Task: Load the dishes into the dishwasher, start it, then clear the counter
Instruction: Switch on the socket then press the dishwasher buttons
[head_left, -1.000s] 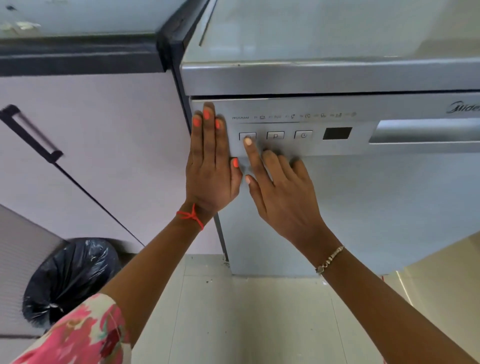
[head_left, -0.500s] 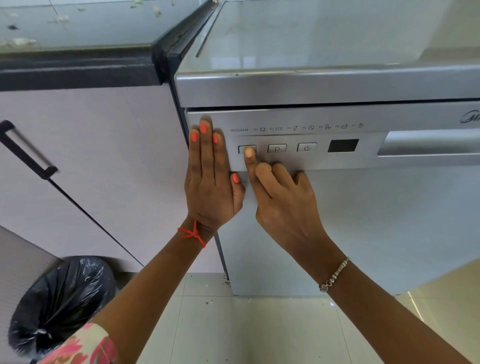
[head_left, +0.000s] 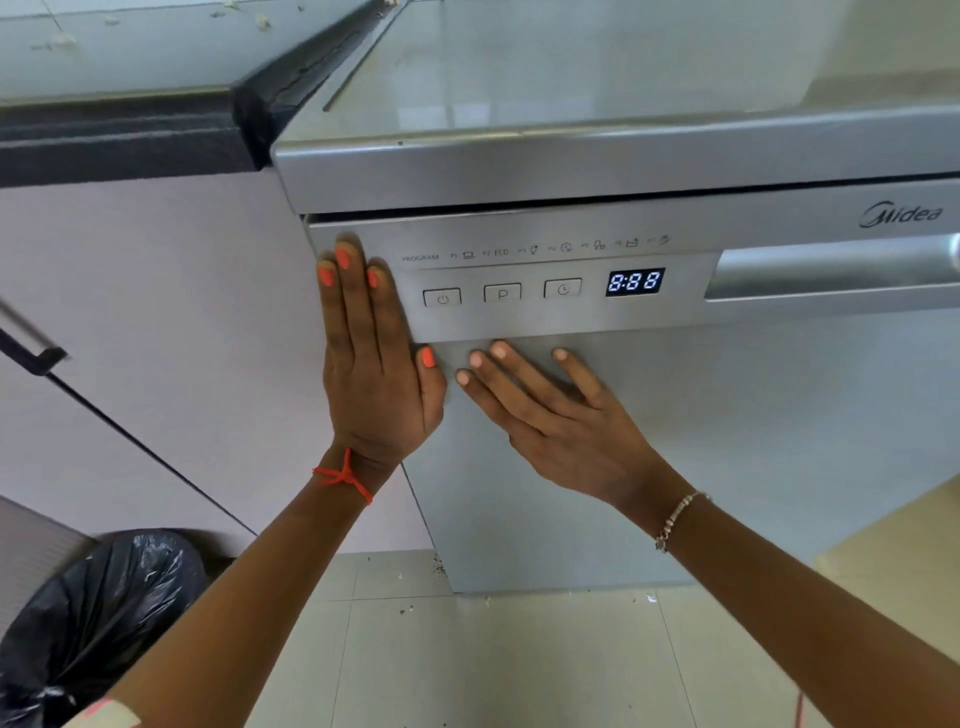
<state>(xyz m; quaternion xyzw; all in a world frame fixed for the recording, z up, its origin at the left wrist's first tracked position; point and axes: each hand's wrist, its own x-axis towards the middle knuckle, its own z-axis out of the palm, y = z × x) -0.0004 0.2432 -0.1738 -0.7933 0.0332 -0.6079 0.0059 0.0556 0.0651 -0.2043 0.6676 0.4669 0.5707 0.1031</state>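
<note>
A silver dishwasher (head_left: 727, 441) fills most of the view, standing on the tiled floor (head_left: 519, 665) just beside a pale cabinet (head_left: 156, 312). Its door is upright, with a thin dark gap along the top. The dark-edged bench (head_left: 119, 140) runs above the cabinet and meets the dishwasher's top corner. A black bin bag (head_left: 93, 623) sits low on the left.

The left hand (head_left: 374, 374) lies flat against the left end of the control panel, its fingers (head_left: 358, 312) straight and together, grasping nothing. The right hand (head_left: 561, 421) rests flat on the door just below the panel, fingers (head_left: 498, 384) spread and released.

On the panel, a recessed handle (head_left: 831, 275) sits at the right. The display (head_left: 634, 281) is lit, reading 8:88. Left of it come the clock button (head_left: 562, 288), the P button (head_left: 502, 292) and the power button (head_left: 442, 298), none of them touched.
</note>
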